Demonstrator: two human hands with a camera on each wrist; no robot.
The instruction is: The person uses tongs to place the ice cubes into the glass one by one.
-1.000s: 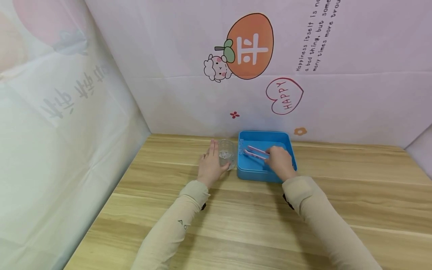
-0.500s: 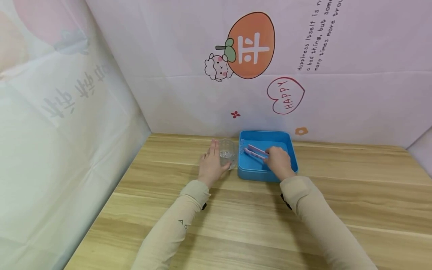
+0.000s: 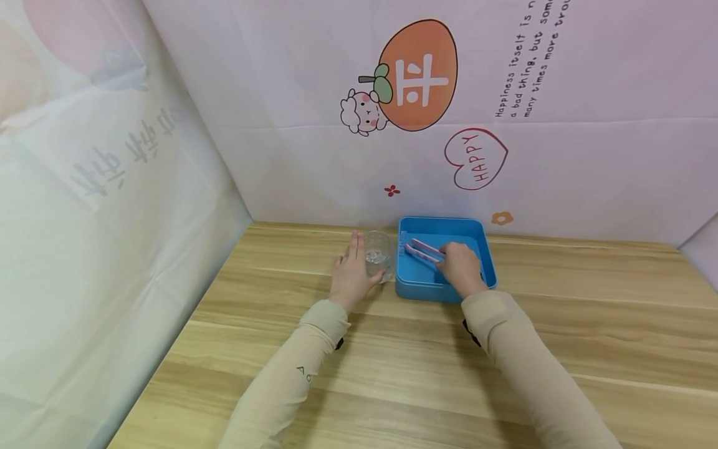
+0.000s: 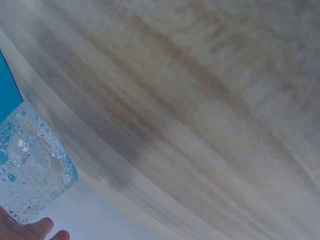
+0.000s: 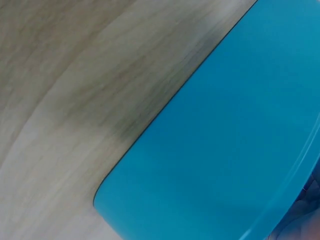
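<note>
A clear faceted glass (image 3: 378,249) stands on the table with clear lumpy shapes showing inside. My left hand (image 3: 350,274) holds it, fingers along its left side and thumb across the front. In the left wrist view the glass (image 4: 35,160) fills the left edge, fingertips (image 4: 42,226) below it. Pink tongs (image 3: 424,251) are gripped in my right hand (image 3: 462,268), over the blue box (image 3: 429,292). Their parted tips point left at the box's inner left wall, where a small clear, bumpy patch (image 3: 402,243) shows. The right wrist view is mostly the box's outer wall (image 5: 215,125).
The glass stands close beside the box's left side. Both are near the back of the wooden table (image 3: 392,374), against a printed cloth backdrop (image 3: 303,174). Another cloth (image 3: 185,249) hangs along the left table edge.
My right hand and the tongs have shifted slightly left within the box. The tongs' tips now sit a little nearer its left wall. My left hand stays at the glass.
</note>
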